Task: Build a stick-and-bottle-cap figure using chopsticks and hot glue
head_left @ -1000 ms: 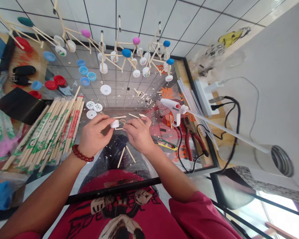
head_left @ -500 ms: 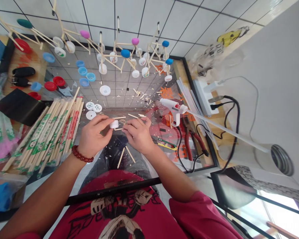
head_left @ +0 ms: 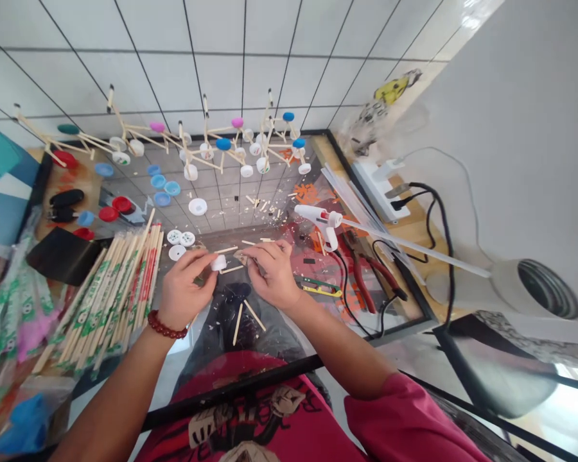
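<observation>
Between the thumb and forefinger of my left hand is a white bottle cap. Just right of it, my right hand has its fingertips pinched together, a small gap from the cap; what they hold, if anything, is too small to make out. Short wooden sticks lie around the fingertips, one stick beyond the cap and another stick on the near side. Closer to my body, two sticks form a narrow V on the glass tabletop.
Stick-and-cap models line the far edge. Wrapped chopsticks lie left, near loose white caps and blue caps. At right are a white glue gun, its cord, red-handled pliers, a cutter and a power strip.
My head view has tilted, so the table sits lower in the picture. My right fingertips have drawn slightly away from the cap, which my left hand still holds.
</observation>
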A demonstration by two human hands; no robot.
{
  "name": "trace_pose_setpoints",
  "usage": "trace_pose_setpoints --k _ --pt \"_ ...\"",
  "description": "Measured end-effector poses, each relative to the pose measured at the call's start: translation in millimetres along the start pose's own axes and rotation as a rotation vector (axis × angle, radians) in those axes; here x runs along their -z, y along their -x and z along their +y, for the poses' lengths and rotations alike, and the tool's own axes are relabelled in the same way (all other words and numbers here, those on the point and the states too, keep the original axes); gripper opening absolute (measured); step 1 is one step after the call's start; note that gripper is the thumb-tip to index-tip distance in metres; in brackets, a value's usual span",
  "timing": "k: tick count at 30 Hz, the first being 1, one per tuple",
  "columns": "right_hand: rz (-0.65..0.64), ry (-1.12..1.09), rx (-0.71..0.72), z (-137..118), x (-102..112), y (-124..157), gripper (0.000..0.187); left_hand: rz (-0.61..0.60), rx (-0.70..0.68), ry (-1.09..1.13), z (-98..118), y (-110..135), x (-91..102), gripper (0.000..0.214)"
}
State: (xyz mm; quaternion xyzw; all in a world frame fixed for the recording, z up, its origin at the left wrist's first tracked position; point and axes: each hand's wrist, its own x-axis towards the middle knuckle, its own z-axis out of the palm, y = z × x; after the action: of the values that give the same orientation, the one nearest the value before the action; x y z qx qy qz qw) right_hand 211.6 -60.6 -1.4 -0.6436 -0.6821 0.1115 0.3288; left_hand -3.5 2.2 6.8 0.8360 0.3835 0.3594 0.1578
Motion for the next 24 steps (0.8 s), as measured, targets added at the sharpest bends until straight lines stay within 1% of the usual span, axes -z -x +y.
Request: trace_pose_setpoints --k 4,7,12,19,24 --pt "-0.002 -0.037 -0.028 1.4 -3.2 -3.4 0.043 -0.01 0.028 -0.007 -1.8 0.1 -0.6 0.022" --pt "-0.042 -0.005 -0.041 0.6 -2.2 -4.4 0.046 -0.006 0.034 -0.004 -3.4 0.4 -1.5 0.022" --pt "-0.079 0.066 -0.007 -1.1 -0.3 -2.4 0.042 -0.003 -0.003 0.001 -3.6 0.0 -1.4 0.023" --pt "-0.079 0.091 0.005 0.5 -4.5 -1.4 0.026 0.01 -0.017 -0.024 -4.1 0.2 -1.9 0.023" --pt "-0.082 0.1 -0.011 0.4 -6.3 -2.8 0.025 -0.001 -0.017 -0.018 -6.1 -0.3 -2.2 0.023"
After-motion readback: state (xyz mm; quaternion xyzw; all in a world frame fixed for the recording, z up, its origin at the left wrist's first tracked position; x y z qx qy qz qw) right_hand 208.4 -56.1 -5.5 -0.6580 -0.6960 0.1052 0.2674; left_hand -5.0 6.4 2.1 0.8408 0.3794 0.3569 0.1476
